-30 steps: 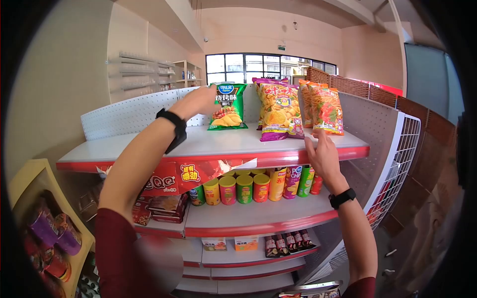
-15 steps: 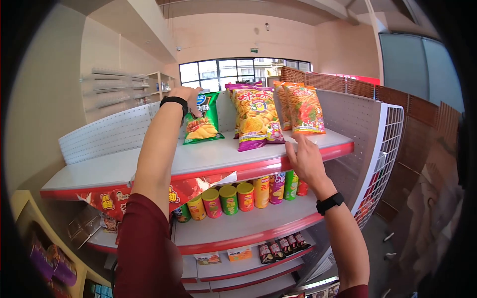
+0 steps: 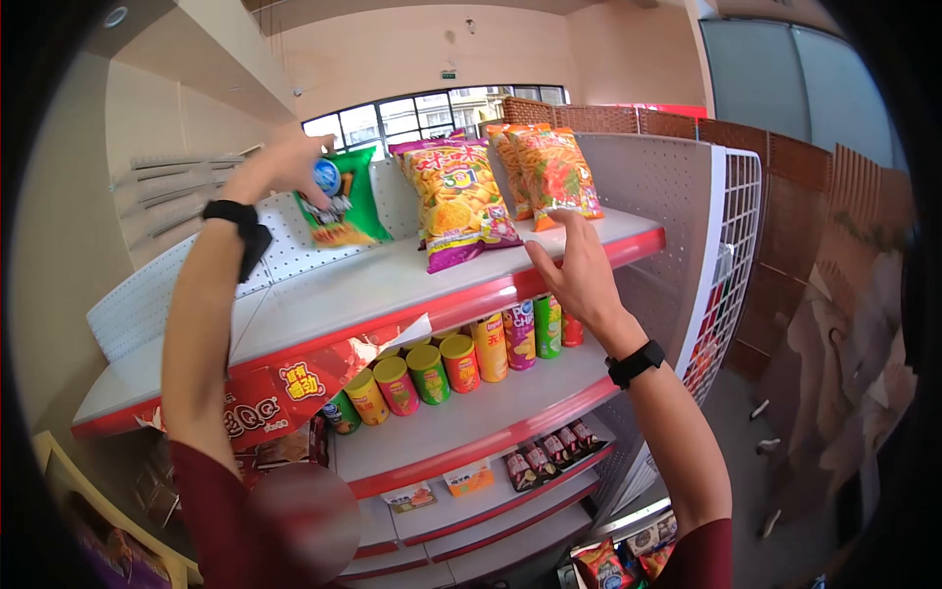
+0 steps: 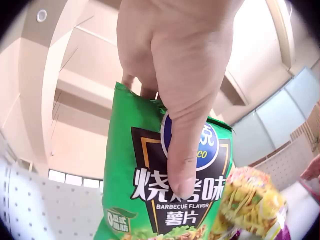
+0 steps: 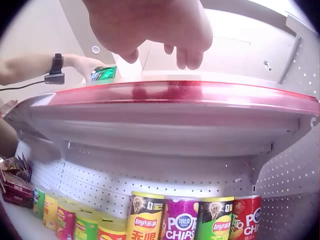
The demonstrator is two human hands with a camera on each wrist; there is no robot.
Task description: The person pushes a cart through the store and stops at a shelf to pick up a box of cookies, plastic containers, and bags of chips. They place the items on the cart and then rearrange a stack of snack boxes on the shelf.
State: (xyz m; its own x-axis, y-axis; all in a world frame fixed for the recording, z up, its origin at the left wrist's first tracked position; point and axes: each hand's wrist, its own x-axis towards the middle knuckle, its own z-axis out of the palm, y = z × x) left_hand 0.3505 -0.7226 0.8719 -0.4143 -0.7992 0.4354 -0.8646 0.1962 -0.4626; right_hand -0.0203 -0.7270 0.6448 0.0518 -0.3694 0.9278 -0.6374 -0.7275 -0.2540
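A green bag of barbecue-flavor potato chips (image 3: 361, 201) leans, slightly blurred, over the top shelf (image 3: 294, 294). My left hand (image 3: 280, 162) grips its upper part, with the thumb pressed down the front across the printing in the left wrist view and the other fingers behind the bag. To its right stand a purple-and-yellow snack bag (image 3: 459, 201) and an orange snack bag (image 3: 561, 177), each with another bag behind it. My right hand (image 3: 584, 275) is held at the red front edge of the shelf, below the orange bag, fingers relaxed and holding nothing.
On the shelf below, a row of chip canisters (image 3: 427, 371) stands behind a red hanging banner (image 3: 285, 393). Lower shelves carry small boxes (image 3: 469, 478) and dark packets (image 3: 554, 456). A white wire grid (image 3: 731, 265) closes the right end.
The left hand has taken hold of the green chip bag, which stood upright and now tilts with its lower end raised. The head view has turned right. The right hand stays near the shelf edge.
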